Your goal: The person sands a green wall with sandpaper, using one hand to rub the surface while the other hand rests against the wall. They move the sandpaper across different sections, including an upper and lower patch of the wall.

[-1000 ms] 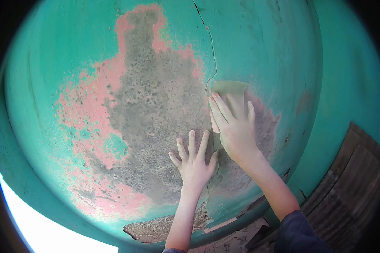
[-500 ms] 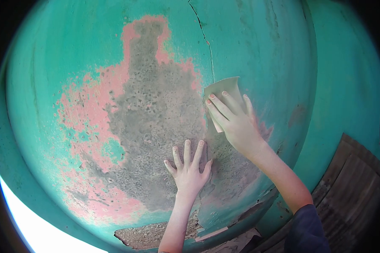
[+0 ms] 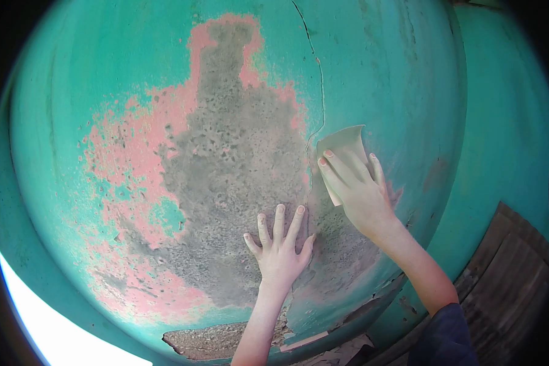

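Observation:
A sheet of sandpaper [image 3: 343,141], pale grey-green with a curled upper corner, lies against the green painted wall [image 3: 402,91]. My right hand [image 3: 363,192] presses it there, its fingers stretched over the sheet. Part of the sandpaper is hidden beneath the palm. Lower and to the left, my left hand [image 3: 282,255] rests on the bare grey patch [image 3: 226,165] with fingers spread and nothing in them. Flaking pink paint [image 3: 131,152] borders this rough patch. A thin crack [image 3: 321,85] runs down the wall, passing between the sandpaper and my left hand.
Near the wall's bottom, a broken-out strip [image 3: 210,341] exposes rough material. Brown corrugated sheets [image 3: 506,274] lean at the lower right. Another green wall surface [image 3: 500,122] stands to the right, and a bright white area [image 3: 55,323] shows at the lower left.
My right hand and the sandpaper have slid downward and slightly right over the wall. My left hand stays flat on the patch. The view has shifted a little.

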The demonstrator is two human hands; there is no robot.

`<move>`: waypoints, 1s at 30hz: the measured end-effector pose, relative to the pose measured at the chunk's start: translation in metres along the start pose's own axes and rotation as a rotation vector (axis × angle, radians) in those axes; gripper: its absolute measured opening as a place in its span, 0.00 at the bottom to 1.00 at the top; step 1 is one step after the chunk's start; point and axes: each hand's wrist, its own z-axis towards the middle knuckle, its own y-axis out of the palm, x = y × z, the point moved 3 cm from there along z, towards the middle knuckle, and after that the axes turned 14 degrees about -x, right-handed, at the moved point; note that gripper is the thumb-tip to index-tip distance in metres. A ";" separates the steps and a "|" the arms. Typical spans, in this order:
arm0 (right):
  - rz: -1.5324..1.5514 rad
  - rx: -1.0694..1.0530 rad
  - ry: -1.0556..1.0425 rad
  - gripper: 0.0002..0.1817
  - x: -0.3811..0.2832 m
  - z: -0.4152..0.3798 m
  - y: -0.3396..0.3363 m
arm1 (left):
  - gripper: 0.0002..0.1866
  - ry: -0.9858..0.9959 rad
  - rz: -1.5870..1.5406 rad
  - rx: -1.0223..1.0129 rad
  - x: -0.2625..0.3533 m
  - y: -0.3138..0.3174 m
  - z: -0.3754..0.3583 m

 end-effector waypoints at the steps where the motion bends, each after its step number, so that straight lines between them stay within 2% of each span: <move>1: -0.003 -0.008 -0.002 0.31 -0.001 0.002 -0.001 | 0.36 -0.003 -0.007 -0.005 0.001 0.001 -0.002; 6: -0.004 0.074 -0.005 0.31 -0.006 0.031 -0.021 | 0.38 0.003 0.031 -0.051 0.000 0.001 0.001; 9: 0.093 0.043 0.033 0.32 -0.007 0.008 -0.001 | 0.38 0.026 0.050 0.000 -0.002 0.006 -0.001; 12: 0.011 0.017 0.051 0.32 -0.010 -0.003 0.008 | 0.38 0.013 0.048 -0.001 -0.001 0.007 0.001; 15: -0.025 0.059 0.033 0.33 -0.010 0.025 -0.022 | 0.38 0.007 0.052 -0.004 -0.001 0.006 0.001; 19: 0.005 0.059 0.051 0.32 -0.013 0.010 -0.010 | 0.39 0.001 0.034 -0.039 -0.002 0.004 0.000; 21: -0.010 -0.034 0.081 0.31 -0.015 -0.008 0.003 | 0.39 0.010 0.037 -0.042 -0.002 0.003 0.000; 24: -0.014 0.059 0.095 0.31 -0.014 0.004 -0.002 | 0.39 0.011 0.042 -0.029 -0.002 0.005 0.000; 27: -0.065 0.086 0.075 0.31 -0.015 0.020 -0.014 | 0.39 -0.007 0.024 -0.059 -0.001 0.006 0.001; 30: -0.012 0.057 0.100 0.32 -0.017 -0.001 0.002 | 0.39 0.016 0.063 -0.022 -0.003 0.007 0.000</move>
